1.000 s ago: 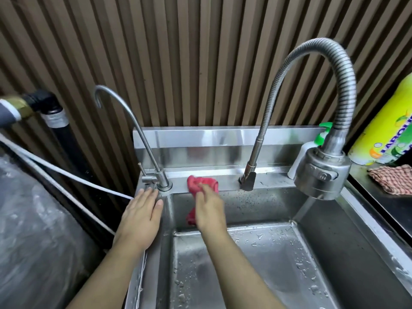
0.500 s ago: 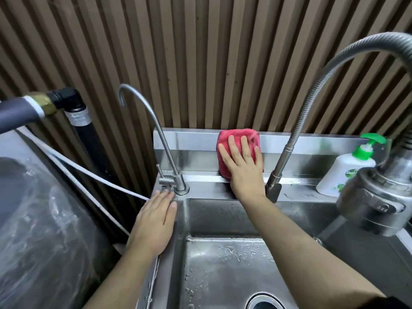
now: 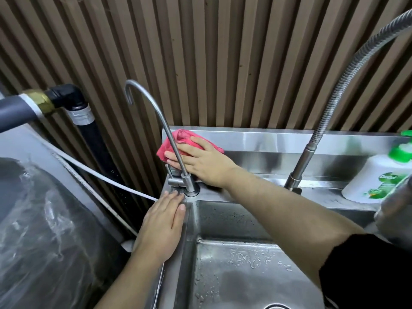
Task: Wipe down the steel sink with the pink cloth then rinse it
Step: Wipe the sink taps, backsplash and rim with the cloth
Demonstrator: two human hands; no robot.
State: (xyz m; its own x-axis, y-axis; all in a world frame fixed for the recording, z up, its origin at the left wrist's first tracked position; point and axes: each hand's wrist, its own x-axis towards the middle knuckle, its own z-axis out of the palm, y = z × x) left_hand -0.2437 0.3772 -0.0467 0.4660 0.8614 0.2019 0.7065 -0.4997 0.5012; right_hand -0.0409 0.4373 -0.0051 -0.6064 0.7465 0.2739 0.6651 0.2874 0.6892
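Now: cloth (image 3: 178, 141) pressed flat on sink (image 3: 278, 141) back wall by spread right hand (image 3: 200, 161). Left hand (image 3: 162, 224) flat, empty, on rim. Basin judged unwiped; rinse pending.

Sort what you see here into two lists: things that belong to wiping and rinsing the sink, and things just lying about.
In the job:
pink cloth
right hand pressing it on the backsplash
sink
left hand flat on the rim
spray faucet, for rinsing

Lying about:
soap bottle
thin faucet
black pipe
white hose
plastic sheet
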